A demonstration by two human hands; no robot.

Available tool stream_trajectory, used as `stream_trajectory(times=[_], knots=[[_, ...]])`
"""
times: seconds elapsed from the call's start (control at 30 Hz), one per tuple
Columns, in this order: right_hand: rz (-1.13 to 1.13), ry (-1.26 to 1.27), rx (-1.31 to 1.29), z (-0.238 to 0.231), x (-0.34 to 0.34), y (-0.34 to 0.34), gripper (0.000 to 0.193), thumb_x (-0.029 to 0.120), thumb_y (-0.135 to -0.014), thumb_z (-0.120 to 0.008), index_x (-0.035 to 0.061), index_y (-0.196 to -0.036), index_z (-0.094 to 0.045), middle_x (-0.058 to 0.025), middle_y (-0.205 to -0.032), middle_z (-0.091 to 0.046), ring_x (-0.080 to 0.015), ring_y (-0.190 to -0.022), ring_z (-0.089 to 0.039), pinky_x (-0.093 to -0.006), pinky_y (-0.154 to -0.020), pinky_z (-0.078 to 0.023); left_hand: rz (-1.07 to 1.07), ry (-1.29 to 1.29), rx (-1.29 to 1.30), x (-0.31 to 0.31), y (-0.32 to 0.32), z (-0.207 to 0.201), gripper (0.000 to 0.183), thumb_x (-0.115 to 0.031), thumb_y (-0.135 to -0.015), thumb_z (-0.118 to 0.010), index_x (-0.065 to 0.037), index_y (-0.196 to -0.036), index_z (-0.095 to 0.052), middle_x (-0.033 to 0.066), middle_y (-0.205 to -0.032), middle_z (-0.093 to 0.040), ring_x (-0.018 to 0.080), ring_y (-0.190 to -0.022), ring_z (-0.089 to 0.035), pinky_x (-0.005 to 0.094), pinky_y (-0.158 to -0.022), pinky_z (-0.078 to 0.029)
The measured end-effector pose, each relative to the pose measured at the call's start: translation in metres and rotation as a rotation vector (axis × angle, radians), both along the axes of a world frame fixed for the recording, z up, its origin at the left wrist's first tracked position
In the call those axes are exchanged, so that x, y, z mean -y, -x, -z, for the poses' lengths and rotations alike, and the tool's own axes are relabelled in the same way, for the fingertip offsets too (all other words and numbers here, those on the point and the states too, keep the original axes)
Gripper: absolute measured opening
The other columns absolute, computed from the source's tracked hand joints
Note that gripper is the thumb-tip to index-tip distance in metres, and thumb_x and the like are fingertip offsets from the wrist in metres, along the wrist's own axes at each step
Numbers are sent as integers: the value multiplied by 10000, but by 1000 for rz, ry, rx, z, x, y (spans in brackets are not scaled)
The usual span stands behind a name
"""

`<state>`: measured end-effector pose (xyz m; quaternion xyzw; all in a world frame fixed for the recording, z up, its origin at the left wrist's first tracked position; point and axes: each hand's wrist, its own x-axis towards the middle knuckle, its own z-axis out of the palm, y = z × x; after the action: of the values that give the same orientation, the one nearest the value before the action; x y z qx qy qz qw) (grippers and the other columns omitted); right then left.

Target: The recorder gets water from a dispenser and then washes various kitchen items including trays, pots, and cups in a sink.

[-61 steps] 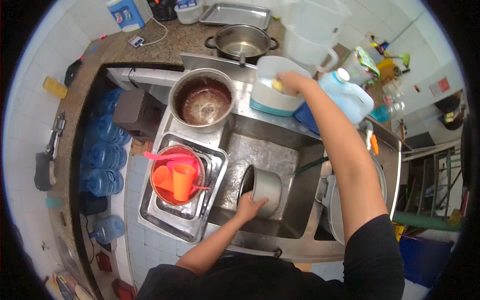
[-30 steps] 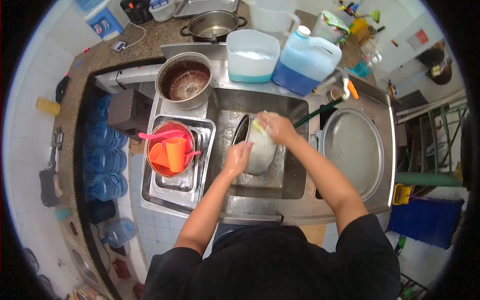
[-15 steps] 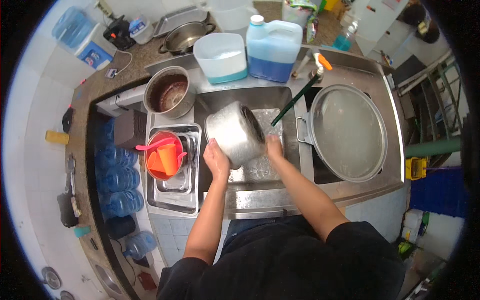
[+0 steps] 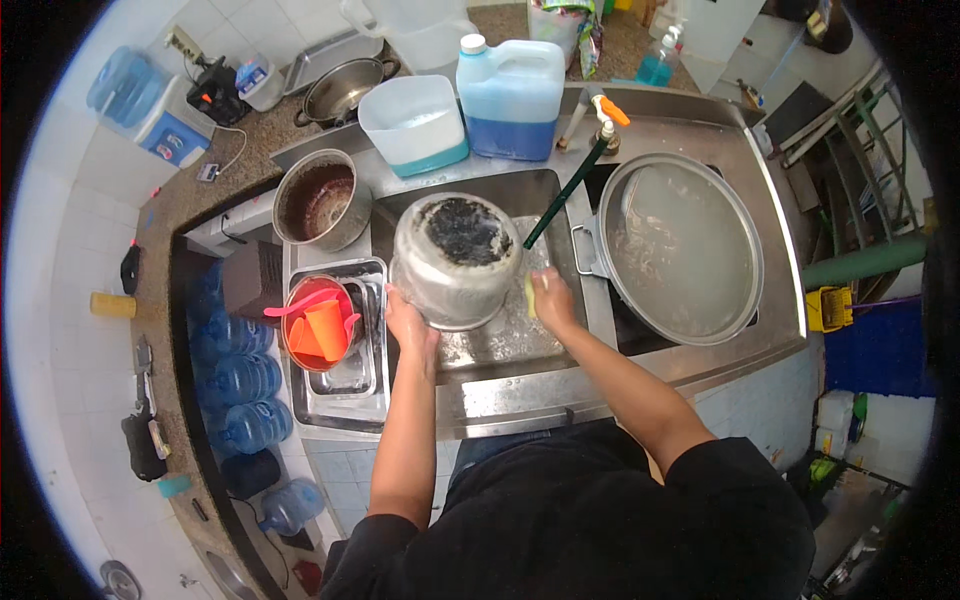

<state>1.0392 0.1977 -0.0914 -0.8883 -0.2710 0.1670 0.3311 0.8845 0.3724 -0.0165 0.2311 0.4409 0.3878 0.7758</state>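
A silver metal pot [image 4: 455, 285] is tipped over the sink [image 4: 520, 392], its charred black base turned upward. My left hand [image 4: 408, 322] grips it by the lower left rim, with the fingers partly hidden behind the wall. Just to the pot's right, my right hand [image 4: 555, 302] is closed on a yellow-green sponge [image 4: 531, 296], a small gap away from the metal. A dark green hose [image 4: 568, 200] hangs from the orange-handled tap [image 4: 612, 110] down into the basin. Wet, shiny metal shows at the basin's bottom.
Left of the sink stand a brown-stained pot [image 4: 345, 215] and a metal tray [image 4: 375, 400] holding a red bowl [image 4: 296, 352] with orange cups. Behind are a cut container [image 4: 405, 120] and a blue-liquid jug [image 4: 510, 120]. A large water-filled pot [image 4: 680, 250] sits at right.
The pot has turned so that its blackened base faces up instead of right. My right hand has come out from beside it, and the sponge now shows.
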Motion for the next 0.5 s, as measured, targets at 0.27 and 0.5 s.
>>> stream_trajectory(times=[0.27,0.5], knots=[[-97,-1010,-1692,-38,-27,-5,680,452,-847,-677,42,-1351,-476,-137,-1303,-562,-316,-1210,-527,-489,-1041,-400,263,-654,-900,18,32,87,294,-177,-939,-579,-47,-1202,-589,95,-1121,-643,205,-1020,-606,328,-884,-471],[-493,-192,-216,-54,-59,37,452,93,-832,-653,-13,-1253,-528,-205,-1240,-590,-376,-1144,-572,-428,-971,-459,472,-615,-557,15,28,20,563,-390,-946,-575,-65,-1373,-403,141,-1203,-551,232,-1072,-541,334,-964,-401]])
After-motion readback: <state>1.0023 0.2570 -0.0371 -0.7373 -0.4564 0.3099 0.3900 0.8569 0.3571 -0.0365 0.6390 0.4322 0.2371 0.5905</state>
